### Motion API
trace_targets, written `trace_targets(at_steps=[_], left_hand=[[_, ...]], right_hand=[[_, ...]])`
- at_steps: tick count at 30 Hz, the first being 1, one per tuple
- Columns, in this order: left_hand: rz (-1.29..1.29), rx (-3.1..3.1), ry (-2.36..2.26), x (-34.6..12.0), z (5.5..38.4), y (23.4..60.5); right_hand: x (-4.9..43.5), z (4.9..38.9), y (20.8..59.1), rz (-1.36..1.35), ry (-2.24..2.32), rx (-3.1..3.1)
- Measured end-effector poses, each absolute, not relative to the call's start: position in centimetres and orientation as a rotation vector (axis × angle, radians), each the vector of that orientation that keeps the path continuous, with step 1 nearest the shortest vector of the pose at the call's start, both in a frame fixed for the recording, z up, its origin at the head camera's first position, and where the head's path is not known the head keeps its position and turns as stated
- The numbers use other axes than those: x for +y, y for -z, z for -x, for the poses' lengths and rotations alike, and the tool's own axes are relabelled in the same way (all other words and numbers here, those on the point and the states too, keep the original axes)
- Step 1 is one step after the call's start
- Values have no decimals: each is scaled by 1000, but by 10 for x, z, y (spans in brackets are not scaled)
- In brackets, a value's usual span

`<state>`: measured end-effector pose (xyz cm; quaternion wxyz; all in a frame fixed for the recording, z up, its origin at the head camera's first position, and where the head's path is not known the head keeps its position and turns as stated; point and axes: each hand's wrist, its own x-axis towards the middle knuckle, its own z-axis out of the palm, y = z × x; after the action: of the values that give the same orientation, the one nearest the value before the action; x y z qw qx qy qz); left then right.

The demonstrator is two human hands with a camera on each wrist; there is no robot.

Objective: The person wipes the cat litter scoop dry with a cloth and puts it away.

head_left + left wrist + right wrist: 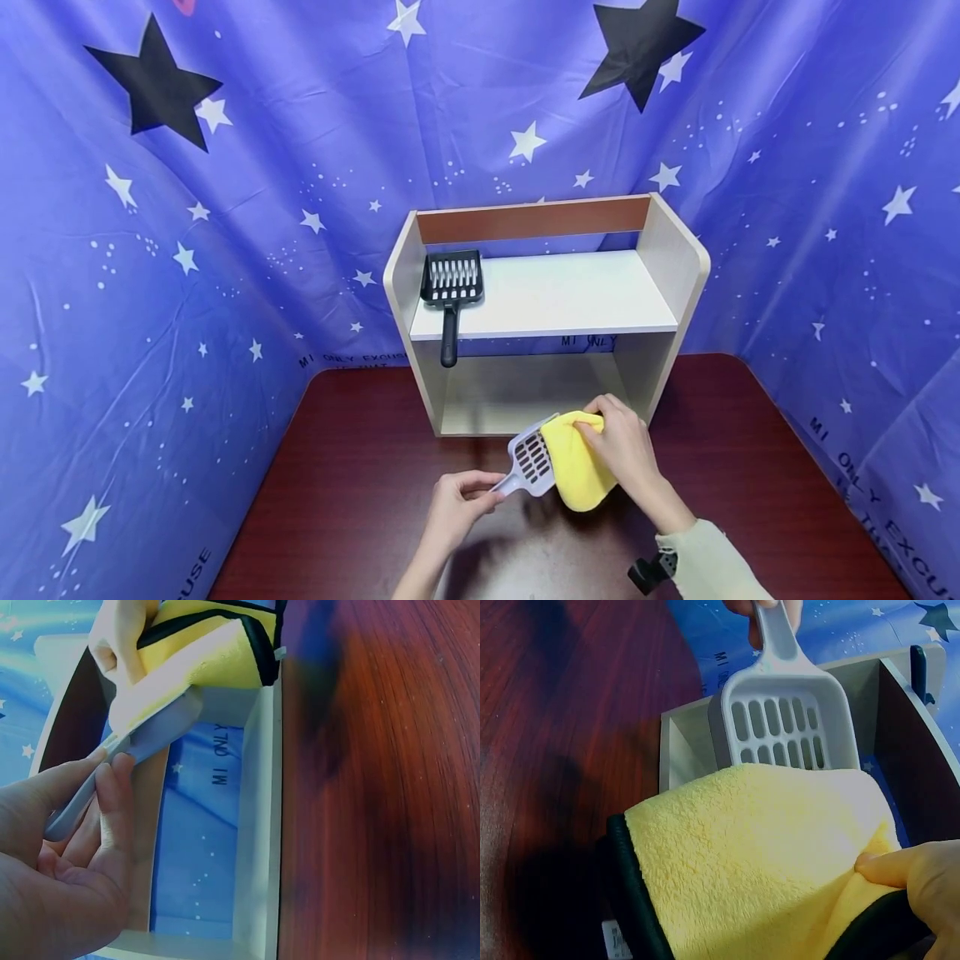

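Observation:
A light grey slotted litter scoop (533, 457) is held over the table by my left hand (459, 510), thumb and fingers pinching its handle. My right hand (624, 442) grips a yellow cloth (577, 463) with dark edging, thumb on its upper face. The cloth lies over the front end of the scoop and hides it. In the right wrist view, the slots of the scoop (784, 724) show above the fuzzy cloth (750, 847). From the left wrist, the scoop (161, 724) appears edge-on, running up to the cloth (225, 656).
A pale two-level shelf unit (543, 296) stands at the back of the dark red wooden table (337, 492). On its upper board, at the left, lies a black slotted scoop (452, 283) with its handle over the front edge. Blue star-printed curtains (300, 208) surround the table.

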<state>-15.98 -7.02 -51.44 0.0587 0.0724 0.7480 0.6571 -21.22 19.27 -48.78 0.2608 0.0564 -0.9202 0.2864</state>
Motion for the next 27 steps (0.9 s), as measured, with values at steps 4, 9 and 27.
trace_targets(at_steps=[4,9,27], left_hand=[[-187,2256,-2005,-74,162,514],[-154,2261,-2094,-79,167,516],[-127,2252,-2118,-60,169,505]], right_hand=[[200,213,488,-196,-805,-2457],[207,213,488,-317,-885,-2391],[182,211,482,-483,-869,-2329]])
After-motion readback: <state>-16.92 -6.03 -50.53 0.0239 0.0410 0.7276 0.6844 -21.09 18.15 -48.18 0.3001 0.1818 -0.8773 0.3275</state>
